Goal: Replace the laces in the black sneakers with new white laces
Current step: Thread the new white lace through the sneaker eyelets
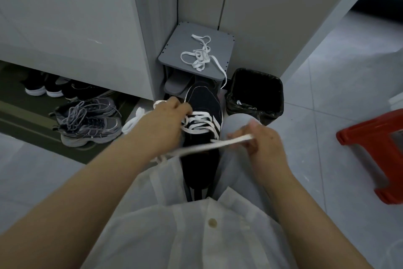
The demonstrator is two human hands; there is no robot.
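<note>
The left forearm point(91, 188) and right forearm point(305, 207), both bare, reach up from the bottom corners of the frame and draw together near the centre. The left hand point(172, 119) lies knuckles-up, its fingers curled down on a white lace point(229, 142). The right hand point(262, 143), right of centre, pinches a stretched length of that lace between thumb and fingers.

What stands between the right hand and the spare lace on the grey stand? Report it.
Nothing visible does. The right hand, pinching the threaded lace, has open space ahead; the spare lace lies uncovered on the grey stand. The black sneaker sits left of that line, the bin right.
</note>
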